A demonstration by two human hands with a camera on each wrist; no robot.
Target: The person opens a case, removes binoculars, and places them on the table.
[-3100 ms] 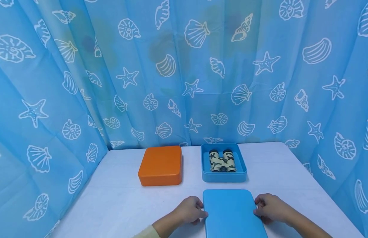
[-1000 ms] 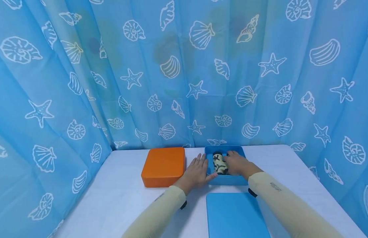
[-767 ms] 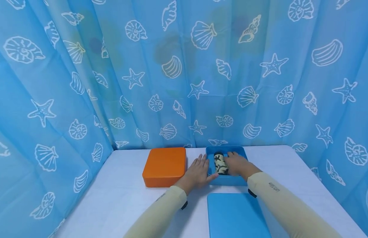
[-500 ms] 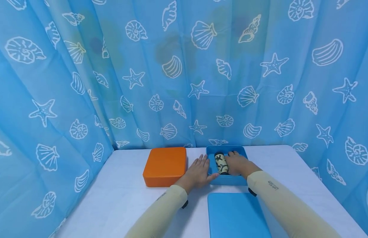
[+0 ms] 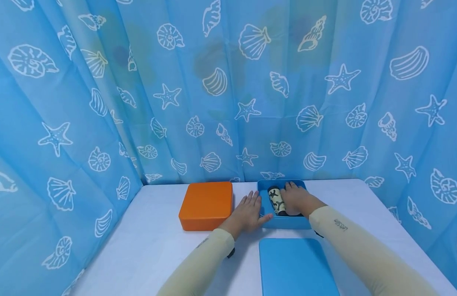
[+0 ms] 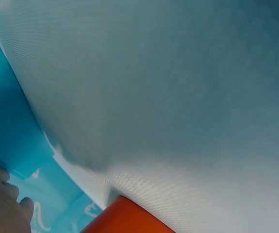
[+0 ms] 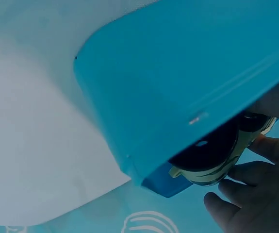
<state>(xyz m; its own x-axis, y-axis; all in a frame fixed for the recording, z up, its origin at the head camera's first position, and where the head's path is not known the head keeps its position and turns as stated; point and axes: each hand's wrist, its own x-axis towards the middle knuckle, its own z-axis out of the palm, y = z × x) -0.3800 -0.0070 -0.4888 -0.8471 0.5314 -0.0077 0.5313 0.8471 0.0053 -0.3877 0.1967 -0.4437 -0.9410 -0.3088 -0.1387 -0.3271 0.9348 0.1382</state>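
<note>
Your right hand [image 5: 296, 199] reaches down into the blue box [image 5: 287, 223], thumb and fingers clamped around the camouflage binoculars [image 5: 275, 200]. They are inside the box, left of your palm, one barrel showing in the head view and the other covered by your hand. That visible barrel slants — its far end leans left, its near end sits close to the front wall. You cannot tell from here whether they rest on the box floor. In the right wrist view, the dark round ends show past the box's wall, with your fingers just beside them.

Your left hand [image 5: 247, 216] lies against the box's left side, fingers straight and thumb apart from them — the thumb reaches along the front edge, and nothing is gripped.

Just left of that hand stands the orange box [image 5: 207, 201]. The flat blue lid [image 5: 296, 267] lies on the white table [image 5: 139, 246], in front of the blue box and apart from it. Cream sleeves [image 5: 199, 263] cover both your forearms. Behind the table hangs a blue curtain [image 5: 221, 111] printed with white shells and starfish.
</note>
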